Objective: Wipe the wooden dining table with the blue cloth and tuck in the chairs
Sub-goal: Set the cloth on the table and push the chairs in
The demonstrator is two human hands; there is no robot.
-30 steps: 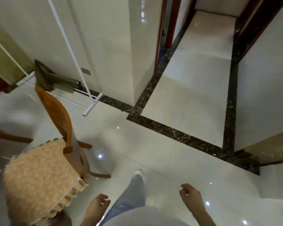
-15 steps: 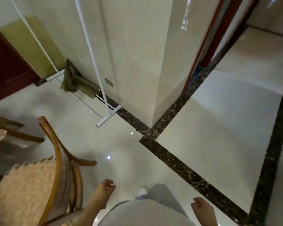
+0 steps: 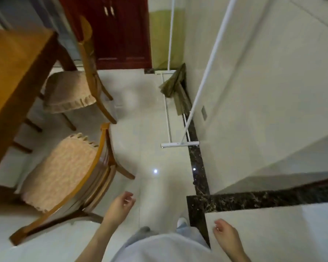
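The wooden dining table [image 3: 11, 59] fills the upper left. Two wooden chairs with beige cushions stand beside it: the near chair [image 3: 64, 173] is pulled out from the table at an angle, and the far chair [image 3: 74, 86] sits closer to the table's edge. My left hand [image 3: 119, 205] hangs open just right of the near chair's backrest, not touching it. My right hand [image 3: 225, 235] is open at the lower right, holding nothing. No blue cloth is in view.
A white drying rack [image 3: 180, 144] leans along the tiled wall on the right, with a folded olive cloth [image 3: 174, 82] at its base. A dark red cabinet [image 3: 119, 31] stands at the back. Glossy tile floor with a dark marble border [image 3: 199, 167] lies ahead.
The view has swung left, bringing the table and the second chair into sight. My left hand has come up nearer the near chair's backrest; both hands stay empty.
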